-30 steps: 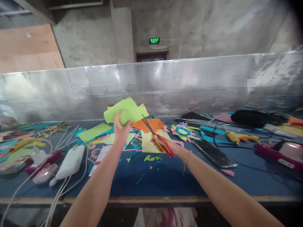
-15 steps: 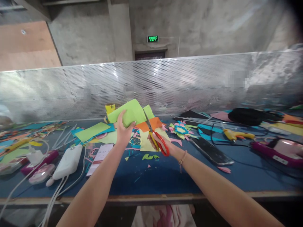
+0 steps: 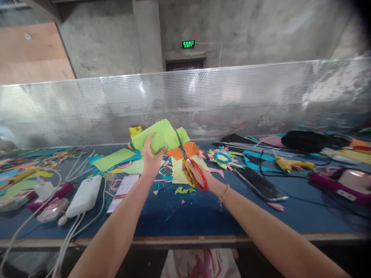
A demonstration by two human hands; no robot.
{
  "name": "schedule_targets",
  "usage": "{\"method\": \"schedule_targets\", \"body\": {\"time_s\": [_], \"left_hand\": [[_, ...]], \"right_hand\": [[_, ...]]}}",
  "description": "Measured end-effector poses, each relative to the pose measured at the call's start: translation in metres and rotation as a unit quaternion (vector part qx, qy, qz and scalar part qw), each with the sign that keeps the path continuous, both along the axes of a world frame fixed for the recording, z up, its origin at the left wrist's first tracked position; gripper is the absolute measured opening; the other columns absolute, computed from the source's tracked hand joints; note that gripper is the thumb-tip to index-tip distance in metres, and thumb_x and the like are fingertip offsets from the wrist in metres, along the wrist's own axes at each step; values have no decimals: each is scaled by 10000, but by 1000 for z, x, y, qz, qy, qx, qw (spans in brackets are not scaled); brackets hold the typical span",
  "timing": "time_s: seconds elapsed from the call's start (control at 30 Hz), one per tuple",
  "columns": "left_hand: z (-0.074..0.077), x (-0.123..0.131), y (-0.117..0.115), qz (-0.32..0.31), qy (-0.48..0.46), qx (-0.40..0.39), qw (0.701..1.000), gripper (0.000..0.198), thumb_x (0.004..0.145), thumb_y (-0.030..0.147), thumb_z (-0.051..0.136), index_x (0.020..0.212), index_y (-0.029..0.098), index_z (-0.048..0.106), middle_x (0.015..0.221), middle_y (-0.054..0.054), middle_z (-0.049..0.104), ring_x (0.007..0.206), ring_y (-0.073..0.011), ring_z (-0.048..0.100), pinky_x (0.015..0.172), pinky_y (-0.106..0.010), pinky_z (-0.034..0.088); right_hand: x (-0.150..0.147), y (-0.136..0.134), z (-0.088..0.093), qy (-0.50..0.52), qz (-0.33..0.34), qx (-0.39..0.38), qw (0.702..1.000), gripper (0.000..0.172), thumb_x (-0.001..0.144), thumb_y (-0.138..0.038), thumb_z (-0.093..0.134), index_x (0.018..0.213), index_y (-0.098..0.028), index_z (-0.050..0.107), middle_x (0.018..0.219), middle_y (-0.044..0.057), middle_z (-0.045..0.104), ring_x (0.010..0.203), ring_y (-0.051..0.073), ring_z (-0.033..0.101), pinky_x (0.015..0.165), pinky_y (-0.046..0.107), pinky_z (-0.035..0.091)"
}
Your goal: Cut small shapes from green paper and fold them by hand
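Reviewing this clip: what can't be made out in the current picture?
Head view: some fingers of the left hand, hidden behind the light-green paper sheet.
Head view: lower part of the bright yellow packet, hidden by that same sheet.
Head view: right side of the flat, white-screened phone, covered by the left forearm; its smallest text is illegible.
Head view: far end of the purple, pink-topped object, cut off by the right edge.
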State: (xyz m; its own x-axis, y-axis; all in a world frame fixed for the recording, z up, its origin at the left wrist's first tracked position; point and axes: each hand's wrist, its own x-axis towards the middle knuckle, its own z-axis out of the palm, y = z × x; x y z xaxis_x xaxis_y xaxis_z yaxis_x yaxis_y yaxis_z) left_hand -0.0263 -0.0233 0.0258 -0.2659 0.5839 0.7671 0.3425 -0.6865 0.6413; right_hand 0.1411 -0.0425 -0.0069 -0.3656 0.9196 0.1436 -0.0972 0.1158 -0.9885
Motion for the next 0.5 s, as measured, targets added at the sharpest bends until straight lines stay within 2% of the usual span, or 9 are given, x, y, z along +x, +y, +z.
{"method": "schedule_targets", "body": {"time_s": [0.23,0.5], "left_hand": [[0,-2,1,0,-3,9,1000,584,646,183,624,1187,273,425,1245,-31,440,1172,-213,386,1005,-358,303],[-2,3,2,-23,2,-2,1000,575,660,194,619,1195,255,417,1239,-35,438,1167,-200,392,1000,-324,313]], "right_hand": [[-3,-2,3,-56,-72,-35,995,399,756,-552,445,608,-183,421,411,-68,368,276,41,337,250,160,299],[4,4,-1,31,29,-59,997,472,681,-651,464,646,-182,431,454,-74,378,293,33,331,263,160,305]]}}
